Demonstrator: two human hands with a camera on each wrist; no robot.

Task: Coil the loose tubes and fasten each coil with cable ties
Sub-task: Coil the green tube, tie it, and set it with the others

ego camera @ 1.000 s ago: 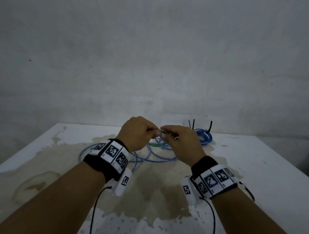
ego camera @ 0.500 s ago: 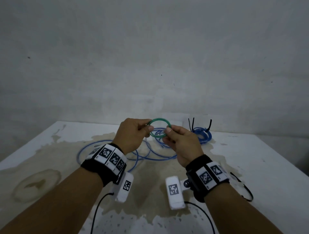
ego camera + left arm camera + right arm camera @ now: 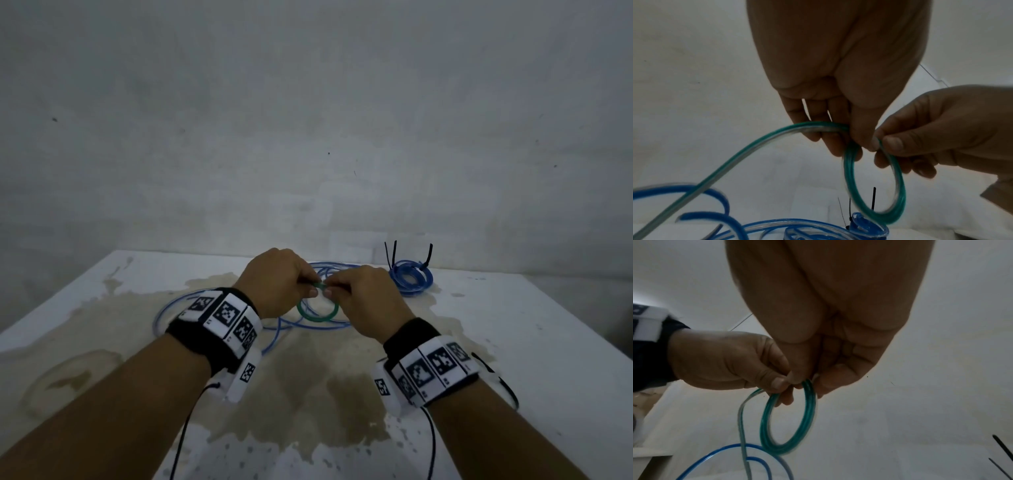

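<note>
A green tube (image 3: 317, 317) hangs as a small coil below both hands over the middle of the white table (image 3: 548, 342). My left hand (image 3: 279, 282) pinches the top of the green coil (image 3: 898, 183), and the green tube's loose end trails down to the left. My right hand (image 3: 364, 296) pinches the same top part of the green coil (image 3: 807, 412) beside the left thumb. A loose blue tube (image 3: 219, 301) lies spread on the table under the hands. A blue coil (image 3: 411, 279) fastened with black cable ties (image 3: 428, 255) sits at the back right.
A grey wall stands right behind the table's far edge. Brown stains (image 3: 308, 394) cover the table's middle and left. A black cable tie (image 3: 503, 383) lies on the table beside my right wrist. Black cords hang from both wrist cameras.
The green coil stood up between the hands half a second ago; now it hangs below them. Both hands have come together and pinch it at the top.
</note>
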